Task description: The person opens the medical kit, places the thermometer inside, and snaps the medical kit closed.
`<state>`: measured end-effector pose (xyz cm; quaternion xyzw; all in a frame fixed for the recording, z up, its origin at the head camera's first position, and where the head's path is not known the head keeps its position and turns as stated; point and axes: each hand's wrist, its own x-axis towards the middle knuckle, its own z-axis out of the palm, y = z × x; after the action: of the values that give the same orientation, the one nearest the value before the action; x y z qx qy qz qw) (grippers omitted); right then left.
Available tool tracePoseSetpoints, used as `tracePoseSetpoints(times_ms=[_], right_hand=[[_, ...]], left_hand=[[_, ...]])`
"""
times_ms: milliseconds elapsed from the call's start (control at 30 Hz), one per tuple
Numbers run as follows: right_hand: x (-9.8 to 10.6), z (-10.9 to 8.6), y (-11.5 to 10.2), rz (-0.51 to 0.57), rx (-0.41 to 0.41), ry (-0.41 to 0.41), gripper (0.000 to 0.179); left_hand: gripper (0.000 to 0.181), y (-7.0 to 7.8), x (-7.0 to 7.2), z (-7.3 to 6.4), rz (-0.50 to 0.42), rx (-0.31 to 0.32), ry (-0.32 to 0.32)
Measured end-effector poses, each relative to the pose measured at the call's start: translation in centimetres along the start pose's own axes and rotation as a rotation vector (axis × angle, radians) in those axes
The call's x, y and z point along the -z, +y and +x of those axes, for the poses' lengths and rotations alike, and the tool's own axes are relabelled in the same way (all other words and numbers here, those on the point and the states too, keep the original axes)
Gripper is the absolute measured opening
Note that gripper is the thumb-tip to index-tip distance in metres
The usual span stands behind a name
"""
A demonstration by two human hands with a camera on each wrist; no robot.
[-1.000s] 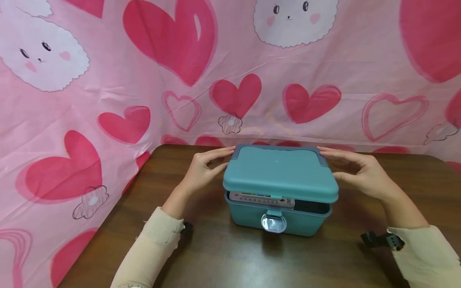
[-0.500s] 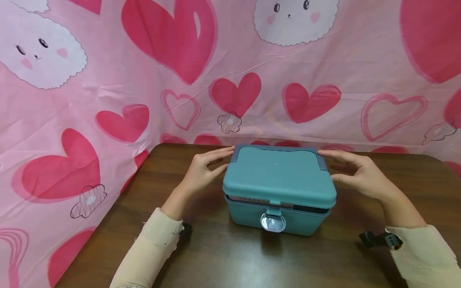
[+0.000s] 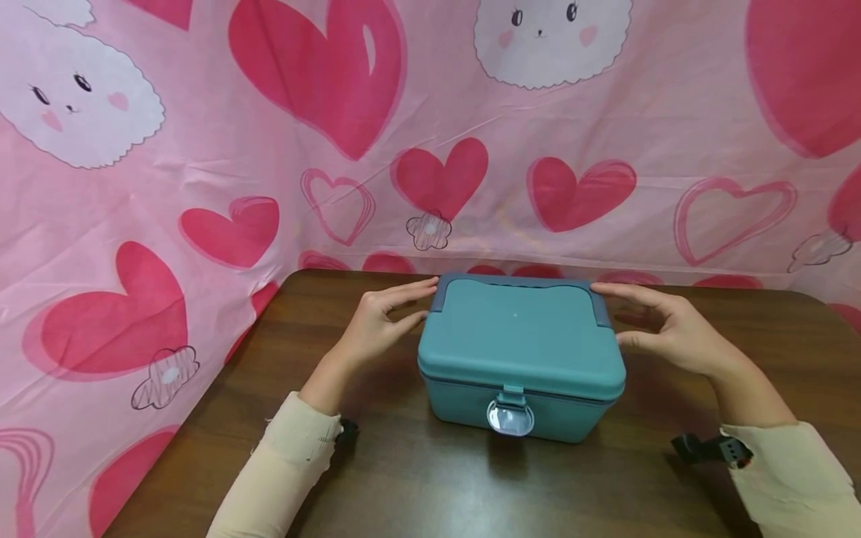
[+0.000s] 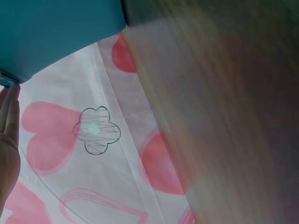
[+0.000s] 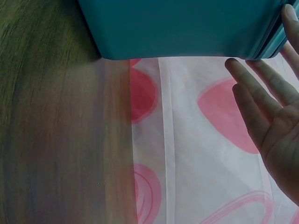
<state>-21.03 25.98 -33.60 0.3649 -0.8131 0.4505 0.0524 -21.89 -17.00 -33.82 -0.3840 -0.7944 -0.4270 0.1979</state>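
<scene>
A teal storage box stands on the table with its lid down on the base. A clear round-ended latch hangs loose at the front, tilted outward. At the lid's rear left corner my left hand touches with extended fingertips, its thumb near the left side. My right hand is at the rear right corner, fingers extended and thumb against the side. In the right wrist view the right hand's fingers lie beside the box's edge. The left wrist view shows only part of the left hand. The box's contents are hidden.
The dark wooden table carries the box near its back edge. A pink cloth with hearts hangs behind and to the left. Black straps show at the cuffs of the pale sleeves.
The lid has come down at the front and closed the gap, hiding the pale printed item inside. Both hands have stayed at the rear corners, shifting only slightly.
</scene>
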Motion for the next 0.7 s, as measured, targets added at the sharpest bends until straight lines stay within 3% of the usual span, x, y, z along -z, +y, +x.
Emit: tracePoseSetpoints(times_ms=[467, 700], right_hand=[[0.22, 0.02, 0.65, 0.080, 0.033, -0.074, 0.078], [0.18, -0.08, 0.66, 0.044, 0.021, -0.067, 0.079]], left_hand=[[0.043, -0.22, -0.07, -0.13, -0.009, 0.006, -0.004], [0.042, -0.29, -0.20, -0.21, -0.014, 0.004, 0.000]])
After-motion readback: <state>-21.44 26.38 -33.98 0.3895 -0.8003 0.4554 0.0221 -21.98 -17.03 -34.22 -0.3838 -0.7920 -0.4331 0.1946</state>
